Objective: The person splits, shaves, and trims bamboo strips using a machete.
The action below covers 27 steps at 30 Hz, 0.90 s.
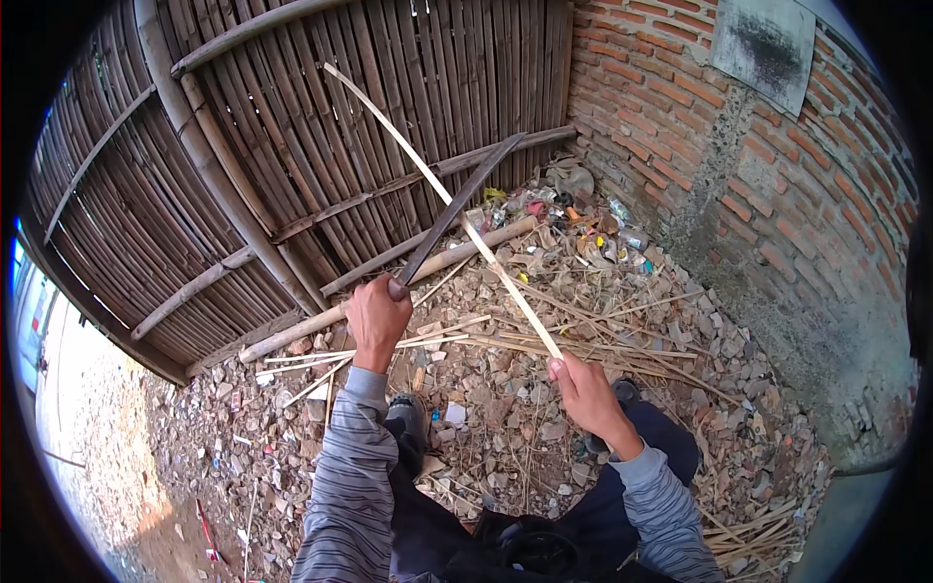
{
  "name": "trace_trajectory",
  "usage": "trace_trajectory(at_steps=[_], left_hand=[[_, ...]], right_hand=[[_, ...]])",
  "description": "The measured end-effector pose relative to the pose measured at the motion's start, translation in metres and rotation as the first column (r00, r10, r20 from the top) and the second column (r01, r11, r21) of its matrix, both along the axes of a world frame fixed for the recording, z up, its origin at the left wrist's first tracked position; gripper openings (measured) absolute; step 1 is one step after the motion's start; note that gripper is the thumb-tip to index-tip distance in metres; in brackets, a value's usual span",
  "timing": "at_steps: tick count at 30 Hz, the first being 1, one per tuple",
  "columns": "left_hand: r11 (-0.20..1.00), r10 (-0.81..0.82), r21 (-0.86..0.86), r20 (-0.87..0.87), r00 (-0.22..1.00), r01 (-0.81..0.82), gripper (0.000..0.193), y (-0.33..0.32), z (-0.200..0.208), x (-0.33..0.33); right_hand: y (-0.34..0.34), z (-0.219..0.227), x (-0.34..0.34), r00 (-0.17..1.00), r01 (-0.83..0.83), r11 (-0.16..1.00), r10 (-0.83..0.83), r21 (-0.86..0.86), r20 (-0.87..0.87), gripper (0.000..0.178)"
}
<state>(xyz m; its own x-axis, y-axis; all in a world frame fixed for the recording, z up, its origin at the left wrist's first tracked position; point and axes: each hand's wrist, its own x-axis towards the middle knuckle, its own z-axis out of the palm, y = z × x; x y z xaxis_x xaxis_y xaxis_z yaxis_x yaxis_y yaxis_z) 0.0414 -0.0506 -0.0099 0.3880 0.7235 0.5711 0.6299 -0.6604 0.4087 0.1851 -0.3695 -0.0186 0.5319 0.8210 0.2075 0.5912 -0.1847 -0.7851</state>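
My left hand (377, 316) is closed round the handle of a machete (457, 207), whose long dark blade points up and to the right. In my right hand (588, 394) is the near end of a long pale bamboo strip (510, 289), gripped between thumb and fingers. The strip slants away up to the left, and the blade crosses it around mid-length. Whether blade and strip touch, I cannot tell. Beneath them several split bamboo strips (603, 352) lie on the rubble, beside a thick bamboo pole (486, 241).
A bamboo slat wall (389, 117) stands ahead and to the left, meeting a brick wall (671, 107) on the right. Stones and litter (603, 233) cover the ground, with more in the corner. Another pile of strips (753, 534) lies at the lower right, near my leg.
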Motion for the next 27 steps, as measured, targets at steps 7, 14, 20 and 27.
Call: trace_trajectory(at_steps=[7,14,20,27], left_hand=[[0.978,-0.204,0.026,-0.082,0.976,0.207,0.017,-0.03,-0.013,0.006],[0.926,-0.377,-0.039,-0.153,0.914,0.376,0.013,-0.069,-0.013,0.009],[0.917,-0.398,-0.001,-0.094,0.913,0.4,0.01,-0.058,-0.01,0.011],[0.94,-0.34,-0.044,-0.031,0.94,0.339,0.014,-0.048,-0.02,0.01]], right_hand=[[0.003,0.002,0.005,0.999,0.046,0.999,-0.046,0.028,0.01,0.023],[0.005,0.004,0.006,0.993,0.117,0.993,-0.116,0.034,-0.028,0.023],[0.003,-0.003,0.005,0.989,0.101,0.987,-0.113,0.122,0.096,0.027],[0.005,0.001,0.003,0.99,0.128,0.988,-0.133,0.091,0.046,0.028]])
